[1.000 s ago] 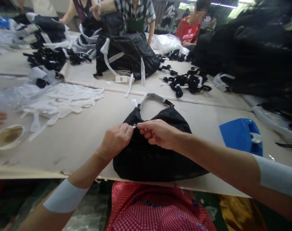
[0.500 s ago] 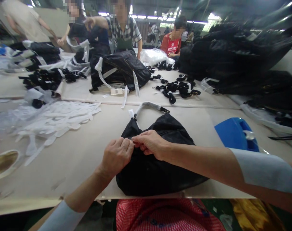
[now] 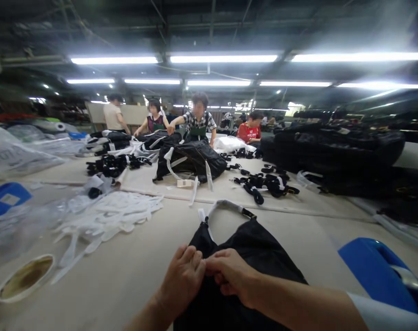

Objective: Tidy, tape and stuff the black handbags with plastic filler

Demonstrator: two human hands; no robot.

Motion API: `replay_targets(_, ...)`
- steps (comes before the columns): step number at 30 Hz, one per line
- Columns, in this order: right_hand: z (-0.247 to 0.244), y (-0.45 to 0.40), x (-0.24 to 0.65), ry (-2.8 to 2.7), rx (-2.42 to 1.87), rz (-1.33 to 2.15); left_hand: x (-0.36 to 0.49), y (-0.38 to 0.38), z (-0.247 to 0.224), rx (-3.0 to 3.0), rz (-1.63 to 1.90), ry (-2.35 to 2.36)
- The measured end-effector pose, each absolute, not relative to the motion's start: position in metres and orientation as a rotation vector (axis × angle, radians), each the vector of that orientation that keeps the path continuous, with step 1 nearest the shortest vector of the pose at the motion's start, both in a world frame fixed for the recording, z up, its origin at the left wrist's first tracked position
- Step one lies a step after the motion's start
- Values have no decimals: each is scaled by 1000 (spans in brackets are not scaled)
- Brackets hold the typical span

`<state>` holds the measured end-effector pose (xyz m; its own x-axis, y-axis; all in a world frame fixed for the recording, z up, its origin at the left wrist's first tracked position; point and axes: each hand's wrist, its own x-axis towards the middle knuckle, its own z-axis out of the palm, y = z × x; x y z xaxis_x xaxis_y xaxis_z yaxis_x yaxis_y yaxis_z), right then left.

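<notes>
A black handbag lies on the table in front of me, its lower part cut off by the frame. Its handle, wrapped in white material, arches away from me. My left hand is closed on the bag's upper edge, left of the middle. Right against it, my right hand pinches at the same edge with thumb and forefinger. Whatever small part sits between those fingertips is hidden.
Left of the bag lie white strips and a tape roll. A blue tape dispenser stands at the right. Beyond are black straps, another black bag and a large black pile. Co-workers stand across the table.
My view has tilted up, so the bag and hands appear lower and ceiling lights show. Both hands keep nearly the same grip at the bag's edge.
</notes>
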<state>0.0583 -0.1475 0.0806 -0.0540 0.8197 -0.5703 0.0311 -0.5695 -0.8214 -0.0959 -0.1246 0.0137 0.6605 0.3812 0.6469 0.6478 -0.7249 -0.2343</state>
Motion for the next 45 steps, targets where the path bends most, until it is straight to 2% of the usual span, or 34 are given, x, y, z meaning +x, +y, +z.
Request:
replay_targets(3, 81, -158, 61, -901, -1635, 1670, -93, -130, 30, -2513, -742, -878)
replay_targets(9, 56, -161, 68, -952, -1651, 1415, -89, -122, 44, -2706, -560, -1027)
replay_targets(14, 43, -162, 71, -1015, -1572, 1312, -90, -117, 44, -2902, -639, -1304)
replay_targets(18, 41, -164, 69, -983, -1520, 1379, -94, -114, 52, -3061, -648, -1553)
replay_targets(23, 41, -164, 63, -968, -1504, 1414, -89, -112, 74, -2954, -396, -1437)
replay_targets(28, 29, -160, 55, -1076, -1481, 1190, -77, -113, 91, -2803, -133, -1312)
replay_targets(33, 17, -153, 48, -1094, -1522, 1074, -70, -111, 95, -2790, -35, -1240)
replay_targets(36, 17, -146, 49, -1209, -1565, 1185, -67, -111, 92, -2733, -186, -1121)
replay_targets(40, 24, -142, 51, -1194, -1518, 1505, -69, -119, 77, -2583, -484, -1065)
replay_targets(45, 30, -140, 61, -1073, -1336, 1814, -87, -130, 41, -2351, -613, -954)
